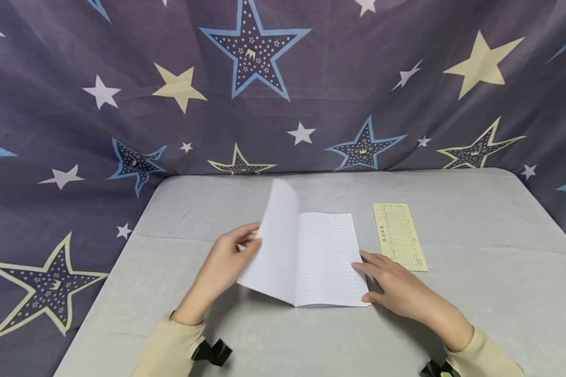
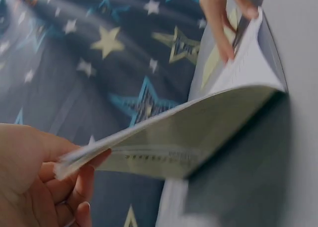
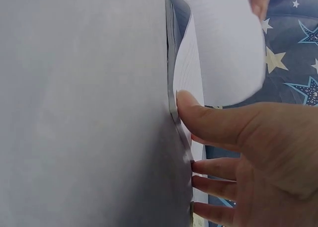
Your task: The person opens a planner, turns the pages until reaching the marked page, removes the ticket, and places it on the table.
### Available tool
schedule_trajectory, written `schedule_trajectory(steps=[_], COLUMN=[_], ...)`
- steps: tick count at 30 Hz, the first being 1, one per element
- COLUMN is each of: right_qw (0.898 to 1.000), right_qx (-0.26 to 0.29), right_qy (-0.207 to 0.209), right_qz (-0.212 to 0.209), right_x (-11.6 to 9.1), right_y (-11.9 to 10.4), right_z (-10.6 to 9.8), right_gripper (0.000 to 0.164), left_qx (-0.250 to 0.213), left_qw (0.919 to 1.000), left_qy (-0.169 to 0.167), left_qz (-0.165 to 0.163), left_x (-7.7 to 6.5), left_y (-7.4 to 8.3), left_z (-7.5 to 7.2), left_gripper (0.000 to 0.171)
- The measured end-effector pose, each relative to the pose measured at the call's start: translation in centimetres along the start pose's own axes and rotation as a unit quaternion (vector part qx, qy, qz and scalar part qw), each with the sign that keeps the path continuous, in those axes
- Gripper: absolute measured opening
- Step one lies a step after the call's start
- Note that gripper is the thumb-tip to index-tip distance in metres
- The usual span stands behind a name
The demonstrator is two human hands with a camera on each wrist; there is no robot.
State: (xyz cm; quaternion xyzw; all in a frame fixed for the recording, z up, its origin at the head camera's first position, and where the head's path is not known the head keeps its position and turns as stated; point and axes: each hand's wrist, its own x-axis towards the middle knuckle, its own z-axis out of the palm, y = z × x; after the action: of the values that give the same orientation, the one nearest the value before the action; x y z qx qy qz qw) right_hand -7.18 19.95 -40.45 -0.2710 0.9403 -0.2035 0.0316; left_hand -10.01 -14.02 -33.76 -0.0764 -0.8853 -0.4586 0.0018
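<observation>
An opened notebook (image 1: 332, 262) with ruled white pages lies near the middle of the table. My left hand (image 1: 228, 259) pinches the outer edge of its left side and holds it raised at a slant. The left wrist view shows the pale printed cover (image 2: 164, 142) underneath, with the thumb above and fingers below. At the notebook's right edge rests my right hand (image 1: 398, 285), its fingers fairly straight. In the right wrist view the thumb (image 3: 208, 120) touches the page near the lower corner, and the other fingertips touch along the side.
A yellow printed form slip (image 1: 400, 236) lies on the grey-covered table (image 1: 490, 251), just right of the notebook. Behind the table hangs a dark star-patterned cloth (image 1: 311, 110). Black wrist devices (image 1: 212, 352) sit by both sleeves.
</observation>
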Motion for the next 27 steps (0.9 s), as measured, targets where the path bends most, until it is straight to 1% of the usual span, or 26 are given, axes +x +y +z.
schedule_trajectory(steps=[3, 7, 11, 15, 19, 21, 23, 25, 27], right_qw=[1.000, 1.000, 1.000, 1.000, 1.000, 1.000, 0.999, 0.999, 0.998], right_qx=[0.001, 0.000, 0.000, -0.001, -0.002, 0.005, 0.017, 0.028, 0.036], right_qy=[0.001, 0.003, 0.009, 0.012, 0.010, 0.011, 0.018, 0.024, 0.029], right_qz=[-0.002, -0.008, -0.016, -0.019, -0.022, -0.025, -0.031, -0.035, -0.034], right_x=[0.1, 0.2, 0.3, 0.2, 0.1, 0.0, -0.1, -0.2, -0.3], right_y=[0.1, 0.2, 0.3, 0.3, 0.4, 0.4, 0.5, 0.7, 0.9], right_z=[0.0, 0.1, 0.2, 0.2, -0.3, -0.7, -1.3, -1.8, -2.4], right_gripper=[0.065, 0.064, 0.063, 0.063, 0.061, 0.058, 0.056, 0.055, 0.056], left_qx=[-0.005, 0.019, 0.041, 0.059, 0.096, 0.121, 0.159, 0.204, 0.248], left_qw=[0.9993, 0.9961, 0.9910, 0.9868, 0.9823, 0.9801, 0.9763, 0.9692, 0.9598], left_qy=[-0.026, -0.077, -0.119, -0.140, -0.150, -0.148, -0.137, -0.127, -0.117], left_qz=[0.024, 0.039, 0.047, 0.055, 0.058, 0.055, 0.052, 0.052, 0.059], left_x=[1.0, 1.9, 2.5, 2.9, 2.8, 2.8, 2.7, 2.5, 2.2], left_y=[1.5, 2.7, 2.8, 2.4, 2.7, 3.2, 3.8, 4.4, 4.8], left_z=[2.0, 5.1, 8.1, 10.5, 12.2, 13.0, 13.8, 14.5, 15.1], left_gripper=[0.037, 0.040, 0.039, 0.037, 0.034, 0.034, 0.035, 0.037, 0.042])
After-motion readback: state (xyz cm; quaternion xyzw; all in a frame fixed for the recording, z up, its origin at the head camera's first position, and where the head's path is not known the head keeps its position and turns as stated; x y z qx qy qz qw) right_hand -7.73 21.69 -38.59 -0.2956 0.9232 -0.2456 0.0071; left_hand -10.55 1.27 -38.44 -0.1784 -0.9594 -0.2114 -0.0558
